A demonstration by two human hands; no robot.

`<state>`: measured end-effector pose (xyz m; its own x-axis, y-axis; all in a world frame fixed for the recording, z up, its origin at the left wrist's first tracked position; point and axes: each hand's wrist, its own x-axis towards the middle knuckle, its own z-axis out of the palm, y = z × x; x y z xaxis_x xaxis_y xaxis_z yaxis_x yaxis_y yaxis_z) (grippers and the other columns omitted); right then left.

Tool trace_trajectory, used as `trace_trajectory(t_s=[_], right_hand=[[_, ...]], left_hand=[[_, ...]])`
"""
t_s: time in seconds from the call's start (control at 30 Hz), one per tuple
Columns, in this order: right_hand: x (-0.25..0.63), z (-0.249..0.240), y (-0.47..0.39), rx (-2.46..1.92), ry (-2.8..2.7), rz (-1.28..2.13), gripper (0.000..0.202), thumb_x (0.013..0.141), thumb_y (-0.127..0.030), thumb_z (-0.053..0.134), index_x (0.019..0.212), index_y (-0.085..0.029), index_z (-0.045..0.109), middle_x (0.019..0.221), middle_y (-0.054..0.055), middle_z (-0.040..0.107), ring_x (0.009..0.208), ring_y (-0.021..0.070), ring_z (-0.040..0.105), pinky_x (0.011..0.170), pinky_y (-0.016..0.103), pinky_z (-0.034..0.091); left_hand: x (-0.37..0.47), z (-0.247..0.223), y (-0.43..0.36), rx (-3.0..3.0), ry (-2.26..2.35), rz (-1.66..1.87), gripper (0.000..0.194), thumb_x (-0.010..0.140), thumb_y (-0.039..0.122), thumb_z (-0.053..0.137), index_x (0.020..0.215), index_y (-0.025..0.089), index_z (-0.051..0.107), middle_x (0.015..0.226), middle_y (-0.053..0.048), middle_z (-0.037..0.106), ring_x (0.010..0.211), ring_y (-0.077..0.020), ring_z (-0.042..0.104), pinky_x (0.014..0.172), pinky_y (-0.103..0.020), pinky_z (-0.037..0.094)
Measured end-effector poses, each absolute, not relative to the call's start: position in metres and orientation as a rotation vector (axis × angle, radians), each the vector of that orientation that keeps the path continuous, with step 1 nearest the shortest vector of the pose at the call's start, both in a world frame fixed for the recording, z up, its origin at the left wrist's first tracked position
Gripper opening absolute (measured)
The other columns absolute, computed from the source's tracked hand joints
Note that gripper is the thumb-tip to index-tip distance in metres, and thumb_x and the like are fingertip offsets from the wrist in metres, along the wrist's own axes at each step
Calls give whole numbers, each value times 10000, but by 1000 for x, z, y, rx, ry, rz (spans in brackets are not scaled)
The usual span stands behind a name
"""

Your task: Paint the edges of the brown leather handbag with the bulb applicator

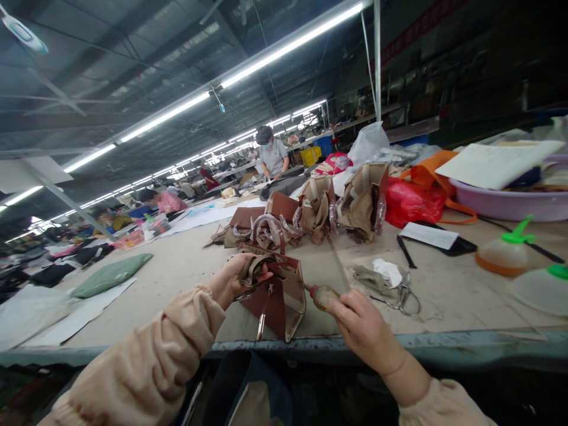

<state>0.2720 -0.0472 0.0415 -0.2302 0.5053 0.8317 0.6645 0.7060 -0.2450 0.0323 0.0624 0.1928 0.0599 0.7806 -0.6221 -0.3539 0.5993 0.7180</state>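
A reddish-brown handbag (266,307) rests tilted near the table's front edge, its side panel facing right and a metal clasp hanging at its front. My left hand (237,277) is closed on the bag's bunched tan lining (255,267) at the top opening. In my right hand (361,322) is a small brownish squeeze bottle (326,297) with a reddish collar. Its thin tip points left at the bag's side edge; whether it touches cannot be made out. Scissors (404,296) lie to the right of my right hand, beside a crumpled white tissue (387,272).
More brown bags (361,201) with plastic-wrapped handles stand behind. To the right are green-capped bottles (503,251), a red plastic bag (412,201) and a purple basin (501,201). A green pouch (110,275) lies left. A person (273,155) works farther back.
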Motion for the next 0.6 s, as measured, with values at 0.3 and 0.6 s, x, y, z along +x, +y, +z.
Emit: trace_trajectory(t_s=[0.3, 0.6], right_hand=[[269, 24, -46, -948, -1935, -140, 254, 869, -30, 418, 1019, -153, 581, 786, 44, 482, 730, 173, 424, 623, 296, 382], [272, 34, -45, -902, -1897, -164, 323, 850, 3, 476, 1125, -157, 528, 814, 49, 474, 742, 179, 400, 639, 306, 363]], left_hand=[[33, 191, 65, 485, 1287, 890, 237, 847, 80, 360, 928, 62, 582, 498, -83, 618, 396, -188, 607, 470, -354, 592], [26, 183, 70, 402, 1185, 910, 189, 820, 86, 422, 893, 88, 596, 504, -75, 616, 407, -209, 612, 470, -402, 594]])
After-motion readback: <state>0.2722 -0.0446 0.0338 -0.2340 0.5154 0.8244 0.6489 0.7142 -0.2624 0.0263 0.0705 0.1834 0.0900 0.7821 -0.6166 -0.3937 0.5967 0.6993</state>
